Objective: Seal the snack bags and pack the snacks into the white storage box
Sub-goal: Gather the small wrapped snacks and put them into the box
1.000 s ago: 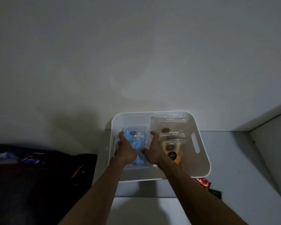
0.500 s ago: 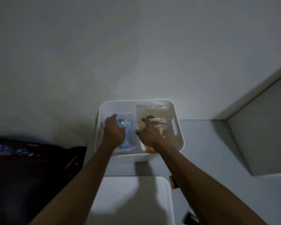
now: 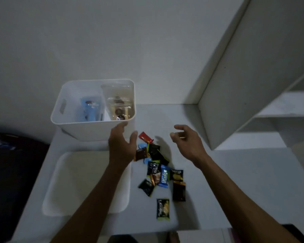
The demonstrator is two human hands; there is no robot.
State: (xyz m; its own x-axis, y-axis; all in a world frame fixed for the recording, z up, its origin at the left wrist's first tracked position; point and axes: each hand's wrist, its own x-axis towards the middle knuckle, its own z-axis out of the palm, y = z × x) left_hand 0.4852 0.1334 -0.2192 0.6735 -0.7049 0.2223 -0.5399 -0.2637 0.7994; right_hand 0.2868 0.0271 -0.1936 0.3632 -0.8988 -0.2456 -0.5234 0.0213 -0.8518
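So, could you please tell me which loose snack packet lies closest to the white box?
The red packet, the only red one, at the far end of the pile, just right of the white storage box.

white table | storage box | lid | loose snack packets

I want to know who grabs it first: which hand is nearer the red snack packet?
Left. The left hand hovers just beside the red snack packet, its thumb almost touching it. The right hand hangs open farther off on the packet's other side.
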